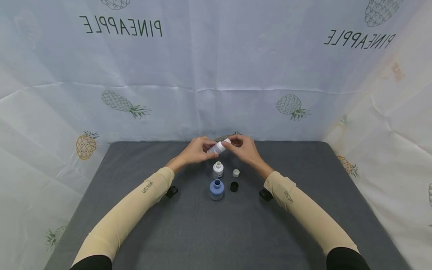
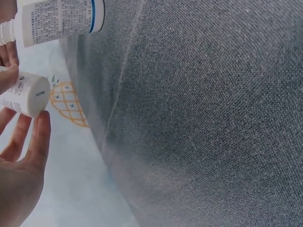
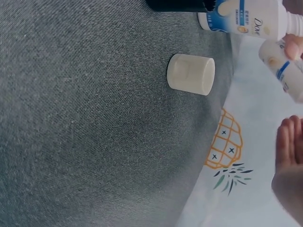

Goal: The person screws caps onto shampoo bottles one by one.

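Presently, the tilted white bottle (image 1: 217, 147) is in the air above the far part of the grey bench (image 1: 189, 232), and its upper end leans to the right. The left hand (image 1: 198, 150) has its fingers closed around the lower body of it, and the right hand (image 1: 245, 150) pinches the white upper end between thumb and fingers, so the 2 hands grasp the same thing. Just below it stands the Dove bottle (image 1: 218, 171), upright on the bench, with its threaded neck bare. In front of this, nearer to the person, the blue bottle (image 1: 216, 191) is standing upright, also with open mouth. These 2 bottles make a short row between the 2 forearms and occupy the place directly before the hands. On the right side of the row there are 2 caps: the white cap (image 1: 236, 173), near the Dove bottle, and the black cap (image 1: 234, 186), near the blue bottle. Close to the beige sleeves (image 1: 128, 213), 2 dark objects (image 1: 171, 191) are visible, 1 by each arm; I cannot tell if they lie on the bench or are fixed to the arms. Behind the far edge of the bench hangs a pale cloth (image 1: 236, 60) with pineapple prints.
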### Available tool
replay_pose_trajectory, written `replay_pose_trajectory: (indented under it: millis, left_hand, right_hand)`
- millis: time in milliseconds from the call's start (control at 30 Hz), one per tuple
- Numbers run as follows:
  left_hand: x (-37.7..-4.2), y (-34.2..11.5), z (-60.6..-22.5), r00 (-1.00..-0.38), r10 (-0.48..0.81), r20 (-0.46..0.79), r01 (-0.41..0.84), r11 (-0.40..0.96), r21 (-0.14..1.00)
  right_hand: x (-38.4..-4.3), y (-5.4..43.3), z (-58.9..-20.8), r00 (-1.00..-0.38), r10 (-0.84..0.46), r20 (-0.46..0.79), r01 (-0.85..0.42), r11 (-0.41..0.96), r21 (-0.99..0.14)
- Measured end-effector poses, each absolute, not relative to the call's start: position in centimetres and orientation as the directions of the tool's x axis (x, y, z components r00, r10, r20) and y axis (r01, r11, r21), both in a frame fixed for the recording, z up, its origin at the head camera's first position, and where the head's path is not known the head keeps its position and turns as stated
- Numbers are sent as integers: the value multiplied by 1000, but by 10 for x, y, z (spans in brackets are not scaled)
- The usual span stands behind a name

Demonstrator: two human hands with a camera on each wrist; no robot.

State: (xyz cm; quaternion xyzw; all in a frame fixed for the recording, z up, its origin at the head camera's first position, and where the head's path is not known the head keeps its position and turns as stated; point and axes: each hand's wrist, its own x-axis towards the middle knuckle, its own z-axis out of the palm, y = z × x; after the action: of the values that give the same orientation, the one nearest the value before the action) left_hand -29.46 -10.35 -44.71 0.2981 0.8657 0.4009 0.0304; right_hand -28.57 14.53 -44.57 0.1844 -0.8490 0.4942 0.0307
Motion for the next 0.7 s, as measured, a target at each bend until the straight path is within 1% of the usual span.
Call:
replay_pose_trajectory:
  millis: [167,267,433,700]
  left_hand:
    - [-295,-104,-445,-828,530,182,484,513,709]
    - [-295,-105,-445,-830,529,176,479,516,710]
    - [-293,-104,-443,-821,544,176,486,501,716]
    - [-293,-105,-444,-819,547,174,489,506,710]
  right_hand:
    - [-290,152,-446,-902,-377,209,-302,207,-931]
    - [-291,154,-447,-884,-415,215,-299,148,-943]
    - [-292,153,-446,-866,-437,243,-341,159,-927]
    - [-290,151,-445,-865,-428,263,-374,198,-906]
